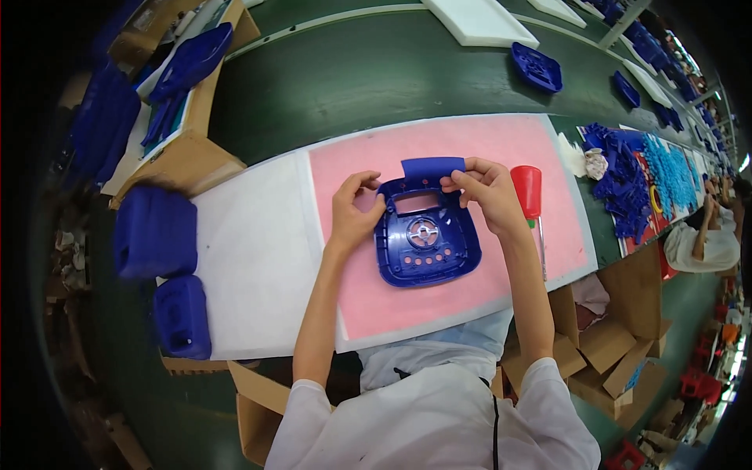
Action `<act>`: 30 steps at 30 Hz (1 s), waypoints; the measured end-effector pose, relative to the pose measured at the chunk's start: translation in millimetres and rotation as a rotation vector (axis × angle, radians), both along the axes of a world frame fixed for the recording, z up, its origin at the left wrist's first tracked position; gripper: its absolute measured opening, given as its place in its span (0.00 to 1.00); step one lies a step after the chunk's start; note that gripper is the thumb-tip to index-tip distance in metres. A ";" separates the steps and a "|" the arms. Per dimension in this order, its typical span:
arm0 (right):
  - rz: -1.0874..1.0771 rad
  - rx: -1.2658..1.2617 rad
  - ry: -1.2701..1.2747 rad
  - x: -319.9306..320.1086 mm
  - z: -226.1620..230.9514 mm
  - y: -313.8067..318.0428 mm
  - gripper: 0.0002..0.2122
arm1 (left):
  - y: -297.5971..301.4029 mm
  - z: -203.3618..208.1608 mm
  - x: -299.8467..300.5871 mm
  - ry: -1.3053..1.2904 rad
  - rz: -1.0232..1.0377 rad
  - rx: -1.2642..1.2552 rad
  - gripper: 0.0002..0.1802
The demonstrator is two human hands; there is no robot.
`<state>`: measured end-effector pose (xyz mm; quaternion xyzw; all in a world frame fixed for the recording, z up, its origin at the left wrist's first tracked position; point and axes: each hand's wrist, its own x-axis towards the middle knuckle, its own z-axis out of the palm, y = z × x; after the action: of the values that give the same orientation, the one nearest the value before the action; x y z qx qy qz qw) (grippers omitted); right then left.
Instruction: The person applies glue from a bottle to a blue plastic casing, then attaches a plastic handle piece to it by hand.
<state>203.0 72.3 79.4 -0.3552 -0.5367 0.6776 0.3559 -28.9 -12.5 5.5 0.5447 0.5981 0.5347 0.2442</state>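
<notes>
A blue plastic housing [423, 258], with a rectangular window, a round grille and a row of small holes, lies on the pink mat [360, 301] in front of me. At its upper left corner, my left hand [356, 213] is curled, thumb and fingertips against the edge. My right hand [487, 192] pinches the right end of a flat blue plastic strip [431, 168]. This strip lies along the housing's far edge, above the window; whether it is seated there, I cannot tell. Beside my right forearm is a red-handled tool [526, 192] with a thin metal shaft, like a screwdriver.
Blue moulded parts [157, 231] stand at the left, by a cardboard box [184, 160]. Another blue housing [537, 68] lies on the green surface beyond the mat. Blue strips [619, 180] are heaped at the right. Open cartons [619, 313] stand below the table edge.
</notes>
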 end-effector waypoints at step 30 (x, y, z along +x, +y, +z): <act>-0.067 1.140 -0.429 -32.3 -22.2 -0.6 0.16 | -4.3 8.8 22.9 -0.202 0.099 0.137 0.15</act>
<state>170.8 71.7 57.2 -0.2543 -0.8630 0.1855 0.3951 -6.0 -16.8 14.4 0.4731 0.5588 0.6379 0.2387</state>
